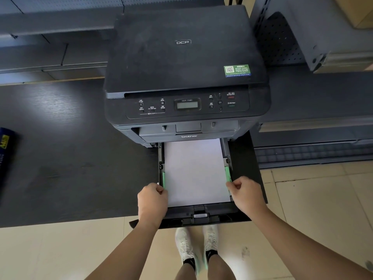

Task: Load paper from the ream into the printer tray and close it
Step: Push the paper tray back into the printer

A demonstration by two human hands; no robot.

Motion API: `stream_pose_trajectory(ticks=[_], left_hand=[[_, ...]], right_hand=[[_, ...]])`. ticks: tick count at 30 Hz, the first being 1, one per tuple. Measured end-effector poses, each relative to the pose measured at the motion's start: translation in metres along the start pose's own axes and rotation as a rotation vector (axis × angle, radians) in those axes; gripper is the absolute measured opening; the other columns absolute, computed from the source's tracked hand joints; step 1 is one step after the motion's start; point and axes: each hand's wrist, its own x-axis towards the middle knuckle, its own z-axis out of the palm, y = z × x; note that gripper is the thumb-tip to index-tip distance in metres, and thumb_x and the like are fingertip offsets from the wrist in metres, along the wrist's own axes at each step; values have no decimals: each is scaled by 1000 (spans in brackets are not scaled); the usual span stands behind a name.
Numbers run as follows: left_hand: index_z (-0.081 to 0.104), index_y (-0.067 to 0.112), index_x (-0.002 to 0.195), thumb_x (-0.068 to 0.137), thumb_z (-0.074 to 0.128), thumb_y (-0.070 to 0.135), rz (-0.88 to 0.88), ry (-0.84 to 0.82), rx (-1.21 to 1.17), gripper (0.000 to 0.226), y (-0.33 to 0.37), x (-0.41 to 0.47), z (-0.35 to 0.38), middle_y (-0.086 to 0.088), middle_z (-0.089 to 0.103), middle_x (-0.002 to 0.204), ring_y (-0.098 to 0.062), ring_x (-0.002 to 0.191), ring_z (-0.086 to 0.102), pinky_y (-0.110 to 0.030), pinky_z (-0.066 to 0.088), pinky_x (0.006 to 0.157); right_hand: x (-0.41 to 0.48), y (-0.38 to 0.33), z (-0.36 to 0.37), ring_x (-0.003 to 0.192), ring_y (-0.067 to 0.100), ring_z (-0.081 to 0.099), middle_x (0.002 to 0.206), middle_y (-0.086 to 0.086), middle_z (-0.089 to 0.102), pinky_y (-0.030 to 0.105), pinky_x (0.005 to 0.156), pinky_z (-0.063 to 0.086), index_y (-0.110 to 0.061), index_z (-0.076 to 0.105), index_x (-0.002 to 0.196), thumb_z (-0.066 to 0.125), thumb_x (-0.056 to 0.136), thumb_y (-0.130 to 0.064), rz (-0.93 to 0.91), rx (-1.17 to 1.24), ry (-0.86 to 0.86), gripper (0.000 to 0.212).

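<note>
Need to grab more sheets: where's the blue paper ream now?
In the head view, the blue paper ream lies at the far left edge on the dark table, left of the black printer.

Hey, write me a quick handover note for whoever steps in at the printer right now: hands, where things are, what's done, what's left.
Left hand: closed on the left side of the tray, by the green guide.
Right hand: closed on the tray's right side, by the other green guide.
Printer: on the dark table, tray pulled out toward the person.
Paper: white stack lying flat in the tray between the guides.
Ream: blue package at the table's far left edge, mostly out of view.
Done: paper is loaded.
Left: push the tray fully into the printer.
</note>
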Motion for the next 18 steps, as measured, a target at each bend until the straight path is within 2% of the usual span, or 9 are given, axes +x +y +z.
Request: stream_pose_trajectory(ticks=[4, 6, 7, 9, 12, 14, 16, 18], left_hand=[[69, 17, 103, 86, 70, 28, 39, 37, -89, 20, -6, -10, -30, 12, 67, 82, -11, 79, 62, -22, 42, 69], [68, 21, 109, 86, 72, 31, 59, 59, -150, 25, -24, -18, -49, 10, 70, 94, -11, 89, 65, -21, 46, 71], [66, 22, 114, 85, 74, 31, 60, 52, -174, 31, -37, -21, -57, 8, 70, 101, -12, 95, 65, -24, 49, 78], [60, 22, 127, 84, 77, 26, 50, 3, -218, 46, -69, -32, -68, 3, 67, 114, -16, 106, 63, -32, 48, 92], [49, 19, 138, 79, 81, 6, -17, -124, -272, 69, -109, -52, -68, -7, 62, 123, -24, 116, 58, -37, 43, 102], [42, 18, 144, 73, 85, 0, -62, -175, -262, 85, -125, -62, -57, -10, 58, 128, -27, 119, 56, -42, 41, 107], [40, 13, 146, 70, 87, 2, -92, -187, -245, 91, -126, -66, -42, -9, 59, 128, -27, 118, 57, -43, 41, 108], [46, 12, 142, 71, 87, 6, -100, -164, -251, 81, -117, -67, -31, -5, 65, 117, -25, 114, 61, -39, 44, 105]], right_hand=[[-9, 10, -34, 84, 14, 64, 88, -2, 70, 22, 69, 45, -15, 70, 99, 65, 89, -42, -35, 64, 31, 29], [-21, 17, -60, 86, 11, 64, 93, -3, 70, 19, 69, 44, -17, 69, 107, 66, 90, -39, -29, 145, 56, 28], [-28, 23, -71, 88, 10, 63, 97, -4, 70, 19, 72, 44, -18, 68, 111, 67, 89, -36, -9, 185, 51, 28], [-42, 40, -86, 96, 10, 62, 106, -5, 68, 25, 80, 46, -24, 63, 119, 70, 88, -30, 39, 218, -27, 32], [-65, 72, -88, 108, 9, 60, 120, -7, 64, 36, 95, 51, -25, 55, 131, 75, 84, -14, 85, 180, -211, 52], [-77, 83, -76, 112, 9, 60, 124, -7, 62, 33, 93, 52, -21, 51, 139, 79, 80, -12, 105, 175, -277, 66], [-82, 83, -59, 109, 9, 63, 122, -6, 65, 25, 88, 50, -20, 52, 138, 83, 77, -17, 107, 201, -279, 69], [-82, 76, -45, 101, 3, 67, 111, -11, 73, 23, 90, 51, -25, 62, 126, 84, 75, -17, 113, 224, -244, 56]])
